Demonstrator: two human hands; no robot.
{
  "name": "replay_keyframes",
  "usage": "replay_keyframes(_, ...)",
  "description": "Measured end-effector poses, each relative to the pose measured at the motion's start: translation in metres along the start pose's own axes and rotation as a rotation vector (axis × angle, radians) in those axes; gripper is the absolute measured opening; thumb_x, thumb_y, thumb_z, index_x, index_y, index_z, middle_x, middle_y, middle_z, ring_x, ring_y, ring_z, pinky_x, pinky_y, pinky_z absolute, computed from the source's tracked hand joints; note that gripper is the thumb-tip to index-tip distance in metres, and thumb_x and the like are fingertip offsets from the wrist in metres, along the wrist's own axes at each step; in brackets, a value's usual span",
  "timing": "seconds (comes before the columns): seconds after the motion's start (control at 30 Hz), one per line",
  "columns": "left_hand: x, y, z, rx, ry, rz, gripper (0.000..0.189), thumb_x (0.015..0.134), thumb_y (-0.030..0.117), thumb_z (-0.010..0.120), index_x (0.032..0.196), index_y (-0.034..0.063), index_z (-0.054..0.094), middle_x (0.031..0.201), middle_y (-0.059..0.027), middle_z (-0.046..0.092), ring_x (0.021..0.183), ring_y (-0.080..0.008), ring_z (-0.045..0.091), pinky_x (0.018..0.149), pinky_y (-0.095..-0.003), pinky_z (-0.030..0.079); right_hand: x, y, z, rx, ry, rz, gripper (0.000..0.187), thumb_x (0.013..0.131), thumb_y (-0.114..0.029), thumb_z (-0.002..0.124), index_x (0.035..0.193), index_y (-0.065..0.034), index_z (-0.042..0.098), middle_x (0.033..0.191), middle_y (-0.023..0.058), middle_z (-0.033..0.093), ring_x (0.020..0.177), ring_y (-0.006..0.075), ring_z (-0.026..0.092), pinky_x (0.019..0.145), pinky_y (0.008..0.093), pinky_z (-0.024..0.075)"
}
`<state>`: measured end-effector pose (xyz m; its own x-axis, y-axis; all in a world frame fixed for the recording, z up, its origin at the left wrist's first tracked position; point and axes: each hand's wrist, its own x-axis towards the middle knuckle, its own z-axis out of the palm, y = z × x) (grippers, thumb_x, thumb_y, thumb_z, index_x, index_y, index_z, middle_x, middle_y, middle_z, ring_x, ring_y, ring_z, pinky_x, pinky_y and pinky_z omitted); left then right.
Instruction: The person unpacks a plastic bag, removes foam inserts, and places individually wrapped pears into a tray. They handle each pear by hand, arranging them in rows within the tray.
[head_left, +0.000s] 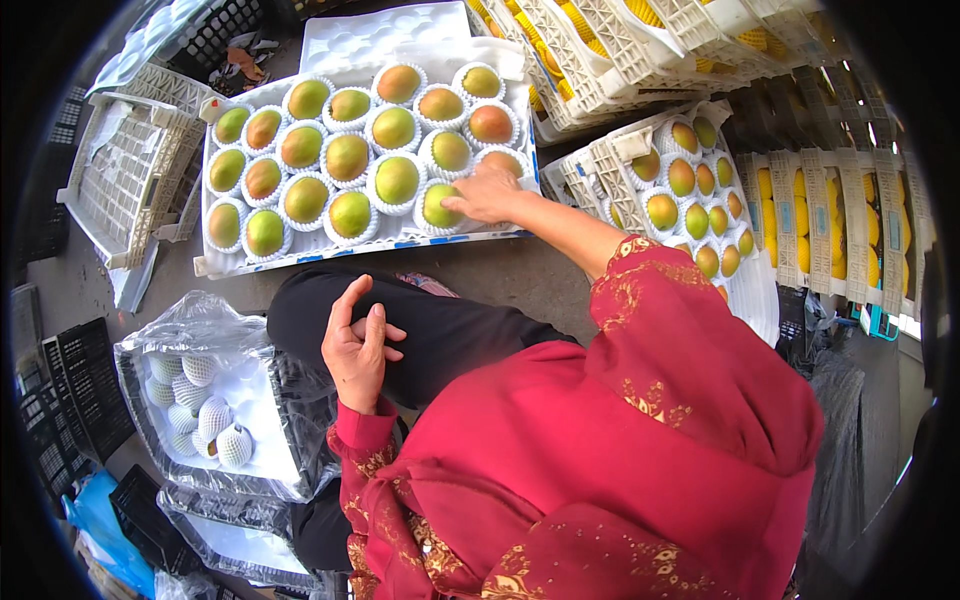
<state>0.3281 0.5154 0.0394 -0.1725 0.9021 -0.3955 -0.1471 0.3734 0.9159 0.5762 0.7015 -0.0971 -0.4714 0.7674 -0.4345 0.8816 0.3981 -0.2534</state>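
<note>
Mangoes with green to reddish skins, such as this upright green one (397, 180), sit in white foam net sleeves in a white lined crate (390, 229) before me. My right hand (487, 193) reaches over the crate's right end. Its thumb lies against a green mango (439, 206) near the front edge, and its fingers are by a reddish mango (502, 161); whether they grip it is hidden. Above my dark-trousered thigh, my left hand (361, 341) is raised with fingers apart and nothing in it.
At lower left, a plastic-lined box (255, 375) holds several fruits in foam nets (217, 420). An emptied-looking white crate (120, 165) leans at far left. Another crate of mangoes (694, 221) stands right, below stacked crates (607, 82) of yellow-netted fruit. A foam tray (386, 34) lies behind.
</note>
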Motion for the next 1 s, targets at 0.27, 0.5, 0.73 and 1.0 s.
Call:
replay_keyframes(0.27,0.0,0.005,0.001,0.1,-0.002,-0.024,0.038,0.096,0.006,0.059,0.133,-0.0007,0.052,0.123,-0.0107,0.062,0.065,-0.0087,0.066,0.044,-0.0188,0.049,-0.041,0.037,0.003,-0.12,-0.408,-0.092,0.046,0.094,-0.048,0.046,0.095,-0.0098,0.072,0.096,0.0181,0.07,0.1,0.0393,0.064,0.087,0.0502,0.049)
replay_keyframes(0.5,0.008,0.018,0.009,0.176,-0.025,-0.159,0.038,0.096,0.007,0.059,0.134,0.0016,0.053,0.124,-0.0106,0.062,0.062,-0.0089,0.065,0.042,-0.0195,0.048,-0.005,0.054,-0.002,-0.059,0.253,0.104,0.065,0.077,-0.033,0.074,0.133,-0.0158,0.046,0.127,0.0179,0.05,0.118,0.0381,0.049,0.095,0.0499,0.0434)
replay_keyframes(0.73,0.007,0.019,0.01,0.146,-0.003,-0.142,0.037,0.097,0.007,0.058,0.133,0.0011,0.052,0.122,-0.0114,0.063,0.061,-0.0091,0.065,0.041,-0.0192,0.047,-0.006,0.047,-0.005,-0.158,0.038,0.113,0.086,0.067,-0.042,0.08,0.137,-0.0111,0.042,0.129,0.0204,0.043,0.121,0.0394,0.046,0.103,0.0518,0.0375)
replay_keyframes(1.0,0.008,0.017,0.01,0.145,-0.006,-0.129,0.037,0.097,0.007,0.058,0.133,0.0005,0.053,0.121,-0.0135,0.063,0.062,-0.0092,0.065,0.042,-0.0191,0.048,-0.017,0.06,0.018,0.205,-0.084,-0.035,0.107,0.059,-0.047,0.085,0.147,-0.0147,0.033,0.135,0.0195,0.041,0.121,0.0423,0.049,0.102,0.0483,0.0425)
